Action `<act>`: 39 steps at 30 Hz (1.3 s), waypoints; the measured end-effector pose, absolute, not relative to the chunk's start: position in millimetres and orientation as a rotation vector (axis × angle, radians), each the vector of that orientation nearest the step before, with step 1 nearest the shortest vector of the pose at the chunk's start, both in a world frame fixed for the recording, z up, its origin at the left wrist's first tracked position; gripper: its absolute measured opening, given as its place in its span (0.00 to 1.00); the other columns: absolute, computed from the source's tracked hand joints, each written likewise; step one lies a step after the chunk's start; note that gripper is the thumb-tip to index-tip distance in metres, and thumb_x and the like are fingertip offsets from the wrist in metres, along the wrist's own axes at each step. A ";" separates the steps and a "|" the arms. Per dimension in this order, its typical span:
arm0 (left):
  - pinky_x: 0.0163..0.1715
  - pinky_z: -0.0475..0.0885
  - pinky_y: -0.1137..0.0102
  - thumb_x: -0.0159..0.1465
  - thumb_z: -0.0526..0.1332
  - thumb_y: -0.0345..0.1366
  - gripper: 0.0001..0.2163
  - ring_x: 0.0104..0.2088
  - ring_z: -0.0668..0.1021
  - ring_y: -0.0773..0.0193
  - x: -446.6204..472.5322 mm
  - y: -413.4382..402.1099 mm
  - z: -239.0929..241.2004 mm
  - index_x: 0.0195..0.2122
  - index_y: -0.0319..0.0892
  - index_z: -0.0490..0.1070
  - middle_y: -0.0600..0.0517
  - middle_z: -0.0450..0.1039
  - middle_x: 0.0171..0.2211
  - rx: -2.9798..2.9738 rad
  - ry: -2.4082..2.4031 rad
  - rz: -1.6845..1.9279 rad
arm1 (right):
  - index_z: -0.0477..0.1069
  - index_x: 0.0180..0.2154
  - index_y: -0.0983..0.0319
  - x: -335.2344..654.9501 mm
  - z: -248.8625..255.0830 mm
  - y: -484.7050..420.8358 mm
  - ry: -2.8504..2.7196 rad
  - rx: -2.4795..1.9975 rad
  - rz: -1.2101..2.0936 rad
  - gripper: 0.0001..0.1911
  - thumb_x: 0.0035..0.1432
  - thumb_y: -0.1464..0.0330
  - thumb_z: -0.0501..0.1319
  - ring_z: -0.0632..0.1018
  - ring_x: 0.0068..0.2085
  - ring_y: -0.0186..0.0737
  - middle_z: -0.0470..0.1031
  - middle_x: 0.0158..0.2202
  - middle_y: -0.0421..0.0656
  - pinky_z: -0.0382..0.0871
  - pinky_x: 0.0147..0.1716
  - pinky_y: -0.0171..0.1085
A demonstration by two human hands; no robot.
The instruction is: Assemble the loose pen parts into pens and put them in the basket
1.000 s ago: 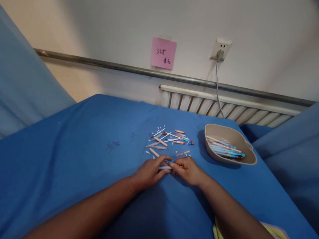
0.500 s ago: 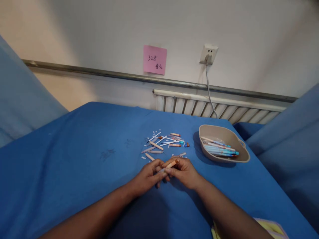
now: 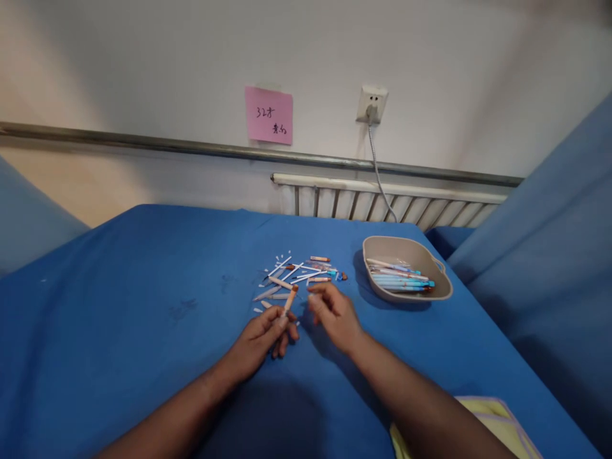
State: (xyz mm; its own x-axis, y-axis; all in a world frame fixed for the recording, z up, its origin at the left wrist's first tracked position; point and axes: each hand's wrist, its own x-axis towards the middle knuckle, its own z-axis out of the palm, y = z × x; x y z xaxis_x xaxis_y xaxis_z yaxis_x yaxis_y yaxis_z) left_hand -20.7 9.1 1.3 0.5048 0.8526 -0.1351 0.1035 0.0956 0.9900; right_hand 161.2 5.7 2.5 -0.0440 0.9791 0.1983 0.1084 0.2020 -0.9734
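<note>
Blue cloth [image 3: 143, 274] bears pen parts [image 3: 281, 282] near a basket [image 3: 401, 246].

Blue curtains [image 3: 545, 248] flank a cloth-covered counter [image 3: 134, 306] in a plain room, possibly a ward or dormitory, where a metal rail [image 3: 191, 148], radiator [image 3: 326, 201], socket [image 3: 378, 97] and pink note [image 3: 269, 118] line the wall [image 3: 454, 51].

- Pen piece [image 3: 289, 301]: lower end hidden inside the left grip [image 3: 266, 332].
- Right grip [image 3: 336, 314]: fingertips blurred.
- Yellow cloth [image 3: 498, 421]: cut off by the bottom edge.
- White bits [image 3: 259, 310]: too small to identify.
</note>
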 end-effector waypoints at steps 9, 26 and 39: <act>0.17 0.59 0.77 0.63 0.53 0.46 0.16 0.18 0.66 0.74 -23.7 17.2 2.2 0.43 0.39 0.64 0.54 0.68 0.27 1.329 1.010 0.833 | 0.70 0.33 0.62 223.1 0.8 13.7 -1.313 -1.432 0.859 0.13 0.55 0.59 0.55 0.70 0.22 0.33 0.72 0.24 0.38 0.62 0.23 0.32; 0.13 0.51 0.79 0.59 0.55 0.51 0.17 0.13 0.60 0.76 -21.7 23.3 1.6 0.32 0.40 0.65 0.58 0.64 0.19 1.240 1.009 0.886 | 0.66 0.51 0.62 206.9 -21.0 38.6 -1.790 -2.018 0.161 0.17 0.60 0.70 0.51 0.70 0.50 0.41 0.67 0.50 0.49 0.60 0.49 0.34; 0.13 0.53 0.78 0.59 0.55 0.51 0.17 0.14 0.62 0.75 -24.2 26.7 -3.4 0.34 0.39 0.66 0.57 0.66 0.21 1.287 1.017 0.828 | 0.69 0.46 0.60 213.5 -32.4 47.1 -1.747 -1.913 0.259 0.14 0.58 0.70 0.55 0.73 0.43 0.40 0.70 0.43 0.47 0.63 0.44 0.34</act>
State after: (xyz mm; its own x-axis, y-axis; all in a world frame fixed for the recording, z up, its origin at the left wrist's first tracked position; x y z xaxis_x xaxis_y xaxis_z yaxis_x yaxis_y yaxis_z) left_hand -24.2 26.7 -3.4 0.3561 0.9246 -0.1354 0.0550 0.1239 0.9908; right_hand 213.5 47.1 -32.4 0.1451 0.9674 0.2075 0.8653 -0.0223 -0.5007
